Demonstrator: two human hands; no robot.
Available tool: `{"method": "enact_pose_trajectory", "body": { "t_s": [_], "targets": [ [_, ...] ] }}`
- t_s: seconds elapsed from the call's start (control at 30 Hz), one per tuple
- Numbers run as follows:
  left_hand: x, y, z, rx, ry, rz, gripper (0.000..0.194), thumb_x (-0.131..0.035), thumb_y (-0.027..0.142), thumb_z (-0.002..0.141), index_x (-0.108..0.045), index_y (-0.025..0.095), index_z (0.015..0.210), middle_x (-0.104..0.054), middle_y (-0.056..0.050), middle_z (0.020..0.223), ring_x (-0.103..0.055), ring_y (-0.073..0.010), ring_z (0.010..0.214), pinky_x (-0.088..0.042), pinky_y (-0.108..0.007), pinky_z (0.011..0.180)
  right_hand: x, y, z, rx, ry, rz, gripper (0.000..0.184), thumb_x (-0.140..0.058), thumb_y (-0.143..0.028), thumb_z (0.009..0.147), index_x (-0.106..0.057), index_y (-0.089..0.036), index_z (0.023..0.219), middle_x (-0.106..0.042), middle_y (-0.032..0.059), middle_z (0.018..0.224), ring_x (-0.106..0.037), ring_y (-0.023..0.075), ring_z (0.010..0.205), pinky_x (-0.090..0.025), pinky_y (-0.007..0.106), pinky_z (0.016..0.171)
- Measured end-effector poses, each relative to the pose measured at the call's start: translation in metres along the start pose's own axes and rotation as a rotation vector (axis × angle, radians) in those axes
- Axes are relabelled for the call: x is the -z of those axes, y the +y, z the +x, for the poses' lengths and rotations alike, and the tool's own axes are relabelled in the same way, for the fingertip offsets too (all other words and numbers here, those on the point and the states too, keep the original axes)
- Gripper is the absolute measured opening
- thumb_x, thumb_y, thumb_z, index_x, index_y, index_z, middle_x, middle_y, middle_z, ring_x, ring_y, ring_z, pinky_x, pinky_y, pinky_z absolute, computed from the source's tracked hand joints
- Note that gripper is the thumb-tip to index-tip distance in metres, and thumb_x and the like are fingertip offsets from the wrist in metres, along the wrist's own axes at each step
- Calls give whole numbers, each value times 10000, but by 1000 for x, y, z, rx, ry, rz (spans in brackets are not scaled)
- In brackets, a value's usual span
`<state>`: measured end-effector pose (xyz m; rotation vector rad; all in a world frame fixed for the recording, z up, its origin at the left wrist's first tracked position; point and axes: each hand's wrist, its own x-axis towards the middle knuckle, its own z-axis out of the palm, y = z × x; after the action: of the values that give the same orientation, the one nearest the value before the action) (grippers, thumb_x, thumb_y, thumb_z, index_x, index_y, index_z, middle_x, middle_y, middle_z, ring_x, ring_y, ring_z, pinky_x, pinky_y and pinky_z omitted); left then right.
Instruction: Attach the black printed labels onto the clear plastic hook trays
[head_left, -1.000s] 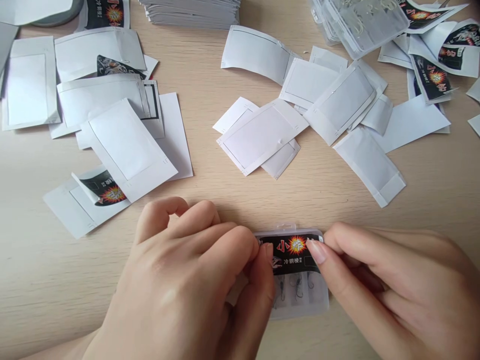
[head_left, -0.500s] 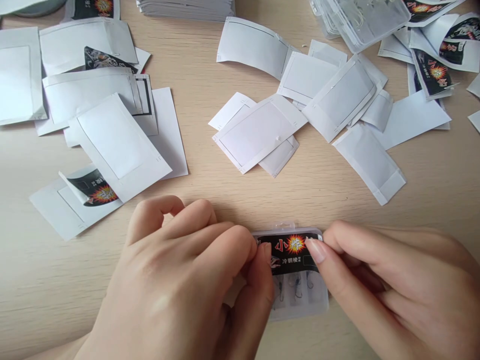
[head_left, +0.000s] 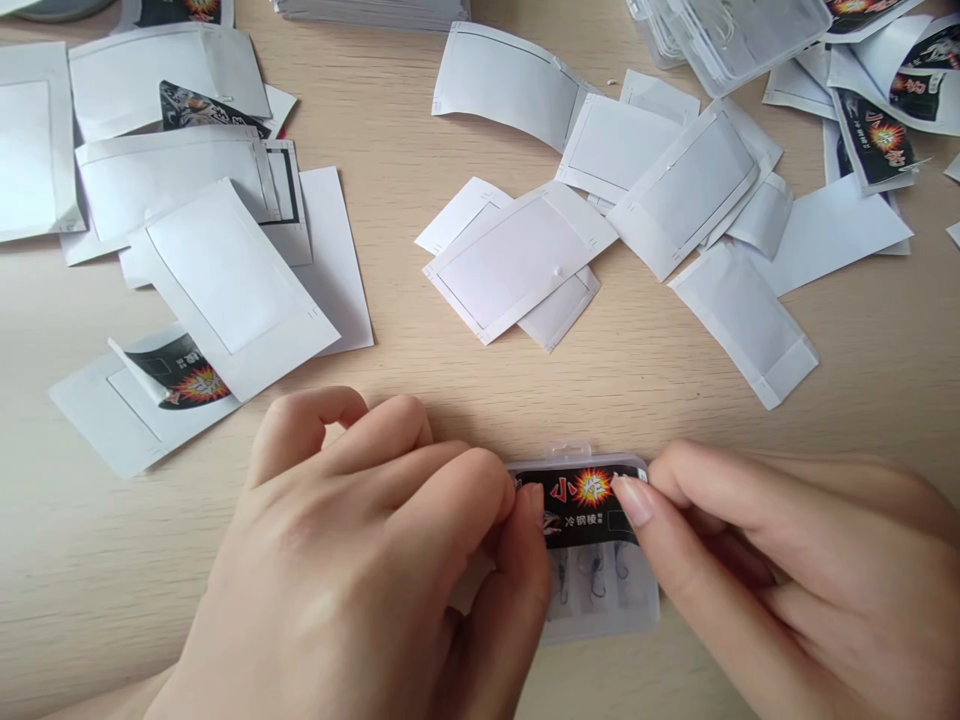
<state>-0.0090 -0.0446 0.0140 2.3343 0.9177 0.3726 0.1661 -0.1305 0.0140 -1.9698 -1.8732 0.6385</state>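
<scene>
In front of me on the table lies a small clear plastic box (head_left: 634,595) with dark fish hooks (head_left: 596,577) in its compartments. A black sticker (head_left: 581,530) with red and white lettering and an orange burst covers the upper part of its lid. My left hand (head_left: 367,560) is closed, with thumb and forefinger pinched at the sticker's left end and covering the left side of the box. At the right end, my right hand (head_left: 810,570) pinches the sticker between thumb and forefinger near the box's edge. Whether the whole sticker touches the lid cannot be seen.
White backing papers (head_left: 240,290) lie in a heap on the left, one with a half-peeled sticker (head_left: 187,375). More backing papers (head_left: 525,260) spread across the middle and right. Clear boxes (head_left: 735,40) stand at the back right, and a paper stack (head_left: 375,8) at the back.
The view has shifted slightly, so the papers and boxes sit a little higher in the picture. Both hands keep their pinch on the sticker, with hardly any movement.
</scene>
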Motion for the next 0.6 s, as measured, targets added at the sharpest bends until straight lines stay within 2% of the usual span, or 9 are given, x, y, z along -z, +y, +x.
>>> {"method": "enact_pose_trajectory", "body": {
  "t_s": [0.3, 0.5, 0.6],
  "targets": [
    [-1, -1, 0, 8, 15, -20, 382, -505, 133, 870, -399, 169, 505, -375, 50, 465, -348, -105, 508, -264, -359, 635, 2, 0, 2, 18, -13, -22, 350, -503, -244, 873, -341, -206, 565, -387, -27, 428, -329, 78, 350, -205, 286, 389],
    [-3, -8, -1, -86, 55, 38, 339, -547, 163, 836, -403, 172, 529, -389, 53, 490, -371, -97, 501, -269, -343, 656, 5, 4, 7, 83, -17, -109, 406, -504, -255, 892, -387, -188, 509, -388, -27, 420, -321, 73, 346, -207, 287, 396],
    [-5, -11, -3, -92, 68, 98, 313, -553, 176, 829, -400, 179, 556, -400, 50, 503, -396, -114, 528, -275, -344, 684, 5, 7, 6, 92, 26, -129, 404, -554, -279, 889, -403, -178, 529, -384, -42, 439, -324, 59, 359, -236, 264, 395]
  ]
}}
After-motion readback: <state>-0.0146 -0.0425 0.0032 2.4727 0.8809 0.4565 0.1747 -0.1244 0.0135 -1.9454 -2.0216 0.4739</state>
